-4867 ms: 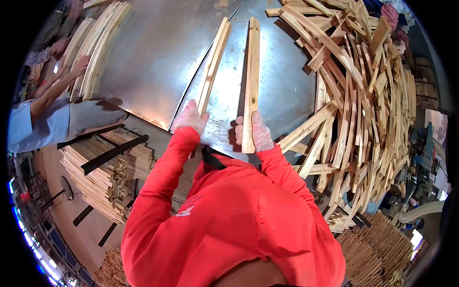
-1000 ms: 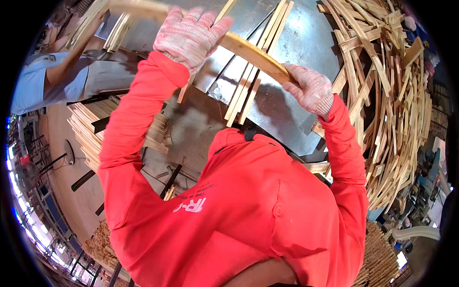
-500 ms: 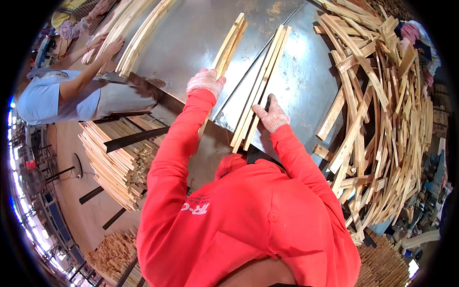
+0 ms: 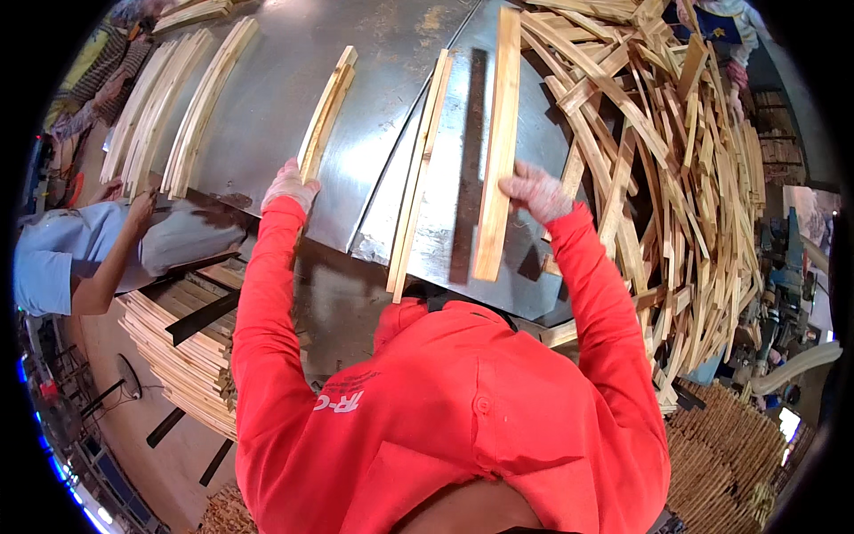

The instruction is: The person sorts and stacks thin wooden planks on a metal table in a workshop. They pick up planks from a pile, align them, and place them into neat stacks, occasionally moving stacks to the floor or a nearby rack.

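- Left hand [image 4: 289, 185], gloved, lies over the near part of the left wooden strips [image 4: 329, 107]; I cannot tell whether it grips them or only rests there, as its fingers are partly hidden.
- Right hand [image 4: 538, 190], also gloved, is narrowed on the right edge of a broad wooden strip [image 4: 498, 151], below that strip's middle; the underside of the hold is hidden.
- The broad strip stands apart to the right of the middle wooden strips [image 4: 420, 169]. A dark shadow [image 4: 467, 165] on the worktop [image 4: 258, 133] to its left suggests that it is raised.
- For good control, a firm hold close to the middle of the broad strip should keep its far end from dipping or swinging.
- Its right side wants care: the loose pile of strips [image 4: 658, 169] lies near and could snag an edge.
- The left hand does best with light, even pressure, so the left strips stay side by side.
- At the far left, a co-worker's hand [image 4: 140, 209] is near other strips [image 4: 151, 116], well apart.
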`<state>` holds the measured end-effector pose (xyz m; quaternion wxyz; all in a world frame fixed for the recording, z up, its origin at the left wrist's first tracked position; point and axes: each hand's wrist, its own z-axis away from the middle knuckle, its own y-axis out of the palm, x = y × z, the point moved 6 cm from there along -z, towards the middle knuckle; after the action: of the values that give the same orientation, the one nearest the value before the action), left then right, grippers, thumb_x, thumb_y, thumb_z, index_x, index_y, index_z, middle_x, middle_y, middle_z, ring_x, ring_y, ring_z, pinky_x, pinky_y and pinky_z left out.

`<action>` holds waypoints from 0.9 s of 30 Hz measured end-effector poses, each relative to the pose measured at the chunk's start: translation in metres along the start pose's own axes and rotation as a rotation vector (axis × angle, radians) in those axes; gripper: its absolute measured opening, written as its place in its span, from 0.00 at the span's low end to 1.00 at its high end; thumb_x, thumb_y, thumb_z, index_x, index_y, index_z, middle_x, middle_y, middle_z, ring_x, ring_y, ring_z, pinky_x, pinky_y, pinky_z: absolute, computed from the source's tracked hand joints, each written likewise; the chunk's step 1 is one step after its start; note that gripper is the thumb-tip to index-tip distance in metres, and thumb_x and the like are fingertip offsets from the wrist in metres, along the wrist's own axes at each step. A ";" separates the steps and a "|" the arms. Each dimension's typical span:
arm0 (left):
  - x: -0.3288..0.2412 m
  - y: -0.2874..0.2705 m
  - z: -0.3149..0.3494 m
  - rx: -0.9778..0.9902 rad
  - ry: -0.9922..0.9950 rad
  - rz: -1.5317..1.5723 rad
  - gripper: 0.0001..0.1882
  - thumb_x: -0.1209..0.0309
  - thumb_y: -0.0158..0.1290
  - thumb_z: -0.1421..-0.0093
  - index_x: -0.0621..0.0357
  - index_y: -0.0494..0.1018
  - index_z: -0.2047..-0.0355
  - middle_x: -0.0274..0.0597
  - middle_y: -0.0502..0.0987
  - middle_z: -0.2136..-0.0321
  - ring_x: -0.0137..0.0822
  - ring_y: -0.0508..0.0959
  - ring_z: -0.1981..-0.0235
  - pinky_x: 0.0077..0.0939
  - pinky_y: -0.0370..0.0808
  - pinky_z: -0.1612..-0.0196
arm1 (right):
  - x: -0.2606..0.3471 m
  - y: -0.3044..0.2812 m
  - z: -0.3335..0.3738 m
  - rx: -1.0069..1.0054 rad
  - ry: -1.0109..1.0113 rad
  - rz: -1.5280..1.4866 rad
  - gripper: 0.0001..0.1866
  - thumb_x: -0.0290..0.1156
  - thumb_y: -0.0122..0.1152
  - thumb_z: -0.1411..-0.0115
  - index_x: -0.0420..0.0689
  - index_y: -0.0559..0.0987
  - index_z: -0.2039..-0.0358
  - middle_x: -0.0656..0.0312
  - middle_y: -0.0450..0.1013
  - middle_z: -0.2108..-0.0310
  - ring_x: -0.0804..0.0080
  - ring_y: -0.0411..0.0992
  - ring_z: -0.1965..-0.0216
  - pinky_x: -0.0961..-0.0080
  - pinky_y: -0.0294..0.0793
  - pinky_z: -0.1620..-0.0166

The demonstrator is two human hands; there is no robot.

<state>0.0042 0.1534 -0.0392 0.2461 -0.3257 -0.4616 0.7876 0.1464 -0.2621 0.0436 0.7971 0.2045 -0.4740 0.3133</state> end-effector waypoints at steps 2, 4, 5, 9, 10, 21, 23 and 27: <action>-0.018 -0.013 0.012 0.021 -0.067 -0.006 0.43 0.57 0.62 0.49 0.58 0.57 0.37 0.58 0.65 0.42 0.53 0.67 0.40 0.38 0.66 0.39 | 0.026 -0.005 -0.007 0.030 -0.040 -0.036 0.27 0.43 0.62 0.41 0.41 0.72 0.45 0.64 0.76 0.62 0.77 0.73 0.67 0.80 0.73 0.63; -0.023 -0.037 0.021 -0.120 -0.030 0.059 0.44 0.58 0.64 0.50 0.58 0.57 0.37 0.58 0.65 0.42 0.54 0.67 0.41 0.38 0.66 0.40 | 0.058 -0.004 -0.017 0.063 -0.076 0.038 0.27 0.42 0.62 0.40 0.40 0.72 0.45 0.63 0.76 0.63 0.76 0.73 0.67 0.80 0.75 0.63; -0.022 -0.051 0.024 -0.268 0.049 0.123 0.44 0.59 0.64 0.50 0.59 0.57 0.37 0.58 0.65 0.43 0.56 0.67 0.42 0.40 0.66 0.40 | 0.071 -0.003 -0.025 0.075 -0.084 0.154 0.26 0.41 0.62 0.40 0.39 0.72 0.46 0.63 0.76 0.63 0.76 0.73 0.67 0.79 0.75 0.64; -0.064 -0.146 0.079 -0.877 0.472 0.153 0.43 0.60 0.66 0.52 0.55 0.60 0.38 0.56 0.66 0.44 0.54 0.70 0.46 0.45 0.66 0.42 | 0.101 0.001 -0.061 0.139 -0.204 0.715 0.26 0.41 0.60 0.40 0.44 0.71 0.43 0.59 0.77 0.62 0.69 0.76 0.61 0.72 0.77 0.59; -0.101 -0.177 0.112 -0.990 0.591 0.031 0.43 0.58 0.66 0.53 0.54 0.61 0.38 0.56 0.66 0.44 0.52 0.70 0.46 0.45 0.66 0.42 | 0.097 -0.006 -0.072 0.087 -0.319 0.935 0.25 0.40 0.59 0.40 0.46 0.71 0.43 0.57 0.78 0.61 0.66 0.77 0.59 0.69 0.77 0.57; -0.111 -0.091 0.133 0.265 0.232 -0.155 0.24 0.50 0.54 0.45 0.60 0.73 0.62 0.56 0.77 0.61 0.54 0.76 0.56 0.42 0.72 0.54 | 0.149 0.044 0.007 -0.505 -1.072 1.224 0.30 0.34 0.65 0.47 0.48 0.70 0.43 0.57 0.74 0.53 0.58 0.73 0.54 0.61 0.74 0.51; -0.092 -0.068 0.109 0.077 0.217 -0.256 0.26 0.49 0.54 0.47 0.60 0.74 0.60 0.57 0.75 0.57 0.56 0.74 0.52 0.44 0.72 0.51 | 0.101 -0.023 0.021 -0.822 -0.688 1.289 0.34 0.40 0.64 0.46 0.48 0.65 0.39 0.51 0.68 0.46 0.53 0.68 0.47 0.58 0.68 0.45; -0.042 -0.040 0.063 -0.124 0.144 -0.203 0.32 0.57 0.59 0.49 0.64 0.68 0.48 0.59 0.59 0.39 0.56 0.64 0.41 0.43 0.66 0.41 | -0.011 -0.154 0.081 -1.148 0.259 1.270 0.47 0.53 0.66 0.52 0.45 0.59 0.36 0.48 0.59 0.39 0.49 0.59 0.39 0.59 0.59 0.38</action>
<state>-0.0112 0.1067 0.0308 0.3362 -0.3476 -0.5212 0.7032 0.1978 -0.4268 0.0671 0.4989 -0.5705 -0.4887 0.4322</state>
